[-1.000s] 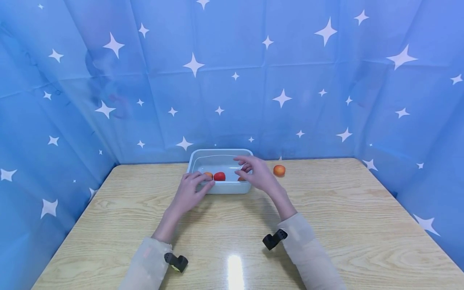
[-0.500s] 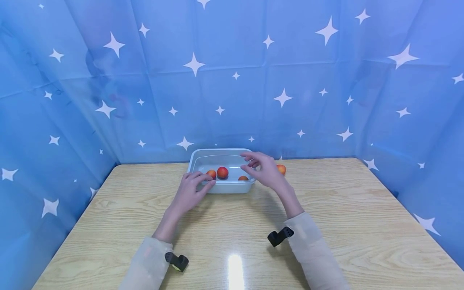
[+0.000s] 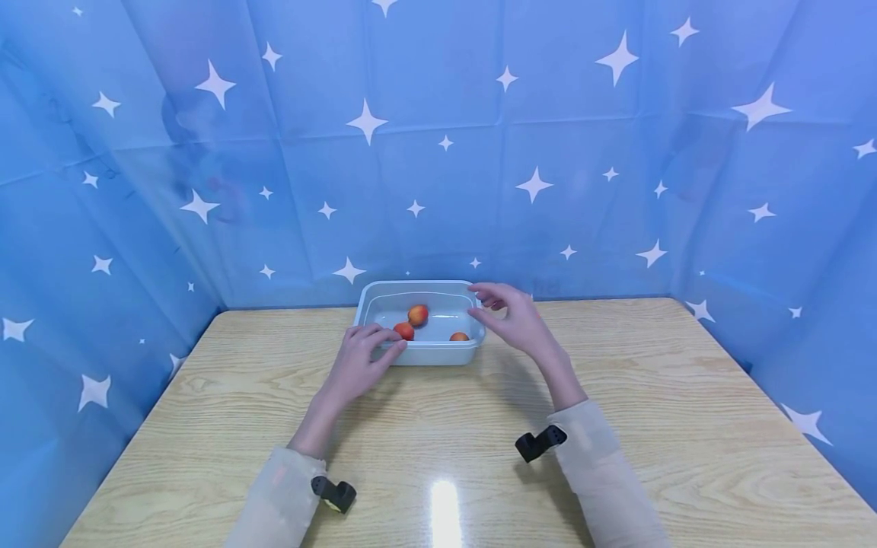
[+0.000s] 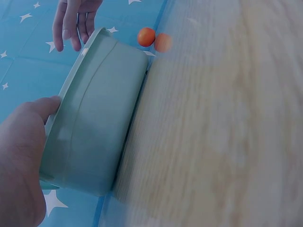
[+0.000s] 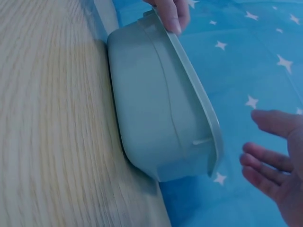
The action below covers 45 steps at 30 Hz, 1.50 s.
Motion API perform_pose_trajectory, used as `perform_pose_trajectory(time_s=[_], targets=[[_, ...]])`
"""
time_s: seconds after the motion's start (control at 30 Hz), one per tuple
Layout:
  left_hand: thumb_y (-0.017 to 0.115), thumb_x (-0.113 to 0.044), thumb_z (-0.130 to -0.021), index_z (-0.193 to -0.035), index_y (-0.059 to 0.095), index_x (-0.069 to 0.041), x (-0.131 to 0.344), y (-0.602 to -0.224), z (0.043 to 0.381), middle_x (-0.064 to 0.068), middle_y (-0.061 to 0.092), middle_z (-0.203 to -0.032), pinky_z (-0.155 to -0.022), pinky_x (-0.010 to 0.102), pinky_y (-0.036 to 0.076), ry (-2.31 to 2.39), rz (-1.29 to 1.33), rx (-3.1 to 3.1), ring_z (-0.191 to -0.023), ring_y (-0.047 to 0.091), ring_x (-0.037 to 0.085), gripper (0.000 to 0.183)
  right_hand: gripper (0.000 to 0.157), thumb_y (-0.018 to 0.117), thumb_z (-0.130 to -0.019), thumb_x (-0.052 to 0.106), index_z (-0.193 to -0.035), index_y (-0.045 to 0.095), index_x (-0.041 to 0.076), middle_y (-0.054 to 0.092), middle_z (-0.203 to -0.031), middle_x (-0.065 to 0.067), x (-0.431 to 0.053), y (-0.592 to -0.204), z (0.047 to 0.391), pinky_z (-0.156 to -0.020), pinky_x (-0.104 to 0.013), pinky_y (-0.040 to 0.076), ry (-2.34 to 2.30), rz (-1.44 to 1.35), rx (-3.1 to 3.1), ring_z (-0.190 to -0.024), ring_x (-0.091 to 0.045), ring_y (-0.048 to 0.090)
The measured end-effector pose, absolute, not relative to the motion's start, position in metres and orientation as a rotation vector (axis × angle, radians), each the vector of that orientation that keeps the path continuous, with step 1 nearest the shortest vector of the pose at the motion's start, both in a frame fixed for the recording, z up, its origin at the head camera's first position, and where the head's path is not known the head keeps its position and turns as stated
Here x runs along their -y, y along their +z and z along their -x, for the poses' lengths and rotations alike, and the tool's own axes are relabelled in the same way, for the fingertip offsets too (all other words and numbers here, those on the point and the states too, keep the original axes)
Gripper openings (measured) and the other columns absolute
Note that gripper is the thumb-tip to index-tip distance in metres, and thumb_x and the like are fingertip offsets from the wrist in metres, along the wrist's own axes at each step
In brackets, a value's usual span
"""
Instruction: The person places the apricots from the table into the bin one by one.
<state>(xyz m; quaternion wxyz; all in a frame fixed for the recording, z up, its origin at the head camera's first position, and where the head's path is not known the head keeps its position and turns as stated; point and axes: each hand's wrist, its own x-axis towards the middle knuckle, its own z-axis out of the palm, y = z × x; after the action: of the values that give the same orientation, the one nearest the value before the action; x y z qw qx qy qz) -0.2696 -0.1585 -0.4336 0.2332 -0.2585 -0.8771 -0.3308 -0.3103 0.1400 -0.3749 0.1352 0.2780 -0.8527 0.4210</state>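
A pale grey-green plastic bin (image 3: 438,355) stands upright at the table's back edge. Its near left rim is held by my left hand (image 3: 358,364), whose thumb (image 4: 47,106) shows at the rim in the left wrist view. Inside lie a red-orange fruit (image 3: 404,331), a red-and-yellow one (image 3: 418,315) and an orange one (image 3: 459,336), partly hidden by the front wall. Just off the bin's right end, my right hand (image 3: 515,320) hovers with nothing in it, fingers and thumb spread apart. Another orange fruit (image 4: 146,37) shows outside the bin in the left wrist view; in the head view it is hidden.
The light wood table (image 3: 425,434) reaches back to a blue curtain (image 3: 438,190) with white stars, close behind the bin. A black wrist camera (image 3: 541,443) sits at the right sleeve, another (image 3: 333,494) at the left.
My right hand has drawn back to the right from over the bin, covering the outside fruit in the head view. Fruits in the bin's left part have rolled about. The left hand stays put.
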Motion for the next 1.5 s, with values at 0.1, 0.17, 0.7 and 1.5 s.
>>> perform_pose_trajectory(time_s=[0.1,0.17,0.7,1.5], targets=[[0.070,-0.028,-0.096,-0.101,0.076,-0.012,0.158,-0.434,0.270,0.000,0.068,-0.095,-0.098,0.048,0.036,-0.905,0.719,2.398,-0.095,0.063,0.021,0.017,0.040,0.074,-0.094,0.018,-0.131,0.065,0.005,0.069,-0.113,-0.014,-0.144,-0.374,0.311,-0.090,-0.046,0.053,1.216,-0.793,2.457,-0.102,-0.030,0.065],[0.070,-0.028,-0.096,-0.101,0.076,-0.013,0.158,-0.434,0.270,0.000,0.068,-0.095,-0.098,0.048,0.036,-0.907,0.721,2.394,-0.095,0.063,0.021,0.017,0.040,0.074,-0.095,0.019,-0.131,0.065,0.005,0.068,-0.114,-0.016,-0.148,-0.375,0.312,-0.091,-0.047,0.053,1.217,-0.775,2.452,-0.103,-0.033,0.064],[0.068,-0.031,-0.098,-0.105,0.076,-0.012,0.158,-0.431,0.268,0.002,0.068,-0.099,-0.103,0.049,0.035,-0.908,0.694,2.455,-0.098,0.063,0.022,0.022,0.044,0.073,-0.095,0.020,-0.135,0.062,0.005,0.063,-0.130,-0.016,-0.178,-0.385,0.323,-0.096,-0.053,0.048,1.189,-0.638,2.494,-0.117,-0.032,0.057],[0.067,-0.033,-0.098,-0.105,0.076,-0.013,0.160,-0.433,0.269,0.001,0.069,-0.100,-0.102,0.047,0.035,-0.908,0.692,2.457,-0.100,0.063,0.021,0.022,0.050,0.068,-0.098,0.025,-0.143,0.055,0.006,0.052,-0.138,-0.024,-0.216,-0.414,0.329,-0.104,-0.060,0.039,1.242,-0.401,2.648,-0.126,-0.046,0.048]])
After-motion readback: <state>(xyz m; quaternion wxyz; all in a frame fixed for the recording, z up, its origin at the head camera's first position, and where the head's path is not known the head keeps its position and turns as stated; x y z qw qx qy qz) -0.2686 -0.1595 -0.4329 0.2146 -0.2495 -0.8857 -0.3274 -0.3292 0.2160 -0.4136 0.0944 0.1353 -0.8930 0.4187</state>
